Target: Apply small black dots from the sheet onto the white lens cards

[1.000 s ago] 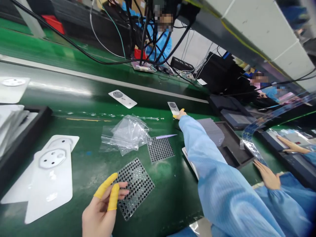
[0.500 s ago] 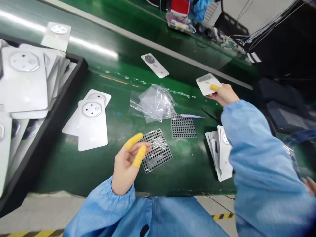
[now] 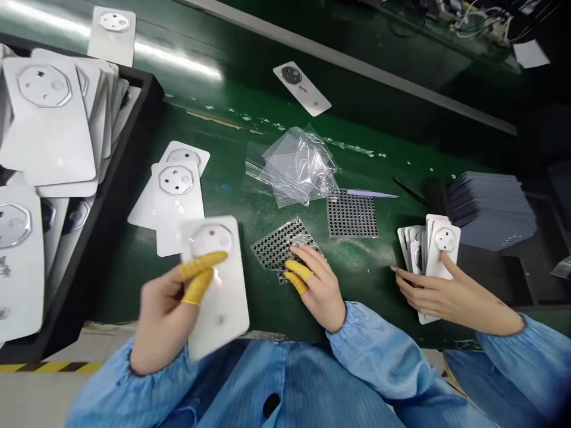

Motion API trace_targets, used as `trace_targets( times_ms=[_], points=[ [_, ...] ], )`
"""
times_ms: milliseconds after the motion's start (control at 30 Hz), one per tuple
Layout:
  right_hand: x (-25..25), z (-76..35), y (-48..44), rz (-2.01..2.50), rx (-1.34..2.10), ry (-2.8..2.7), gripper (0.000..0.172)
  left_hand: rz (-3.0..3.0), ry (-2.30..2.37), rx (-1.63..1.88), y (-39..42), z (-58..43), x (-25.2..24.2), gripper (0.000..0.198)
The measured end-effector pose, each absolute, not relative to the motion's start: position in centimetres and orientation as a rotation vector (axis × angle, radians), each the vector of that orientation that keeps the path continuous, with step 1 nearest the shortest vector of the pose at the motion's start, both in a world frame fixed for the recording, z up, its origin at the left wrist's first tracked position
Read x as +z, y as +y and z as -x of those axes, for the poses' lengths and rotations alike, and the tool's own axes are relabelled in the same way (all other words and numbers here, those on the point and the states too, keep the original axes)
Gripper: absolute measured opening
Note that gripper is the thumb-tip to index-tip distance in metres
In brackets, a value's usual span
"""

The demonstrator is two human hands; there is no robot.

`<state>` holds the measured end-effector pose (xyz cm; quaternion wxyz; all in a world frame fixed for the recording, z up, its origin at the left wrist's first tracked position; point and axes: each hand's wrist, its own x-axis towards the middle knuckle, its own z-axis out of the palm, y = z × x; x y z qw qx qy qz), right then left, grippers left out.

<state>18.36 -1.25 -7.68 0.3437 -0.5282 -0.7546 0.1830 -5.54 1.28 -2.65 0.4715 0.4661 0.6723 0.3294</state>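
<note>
Left hand (image 3: 167,303) clasps white panel (image 3: 225,303) by long edge, over near edge of worktop (image 3: 392,142). Right hand (image 3: 319,288), fingertips close together, at dotted sheet (image 3: 274,246); whether gripping, cannot tell. Apparent step: picking at dotted sheet; next move calls for fine touch. Worktop scuffed; co-worker's hand (image 3: 441,296) on panel stack (image 3: 435,255); striped tape (image 3: 49,367) on floor (image 3: 27,392).

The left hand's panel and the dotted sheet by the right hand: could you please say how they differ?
The panel is white with rounded corners; the sheet bears rows of black dots. The panel is held in the left hand; the sheet is at the right hand. Both look thin.
</note>
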Motion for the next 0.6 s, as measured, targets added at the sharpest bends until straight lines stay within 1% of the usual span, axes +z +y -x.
trace_targets(
  times_ms=[100,167,267,367,433,500,600],
  points=[
    [-7.6,-18.2,-0.8,1.326,0.505,-1.788,0.034,-1.068,1.462,0.650,0.5,3.9,-2.7,0.046],
    [-6.9,-18.1,-0.8,1.280,0.499,-1.784,0.037,-1.009,1.348,0.691,0.3,2.0,-3.1,0.046],
    [-5.9,-18.2,-1.0,1.207,0.512,-1.876,0.043,-0.944,1.313,0.797,0.4,0.0,-3.8,0.040],
    [-5.0,-18.4,-1.0,1.175,0.669,-1.870,0.046,-0.895,1.325,0.852,0.6,-0.5,-4.2,0.031],
    [-4.4,-18.4,-0.8,1.181,0.759,-1.786,0.038,-0.867,1.306,0.859,0.5,-0.4,-4.3,0.026],
    [-4.2,-18.2,-0.4,1.178,0.755,-1.749,0.028,-0.863,1.278,0.856,0.4,-0.4,-4.3,0.024],
    [-4.7,-17.7,0.2,1.145,0.665,-1.852,0.024,-0.981,1.279,0.851,0.2,-0.5,-4.6,0.020]
  ],
)
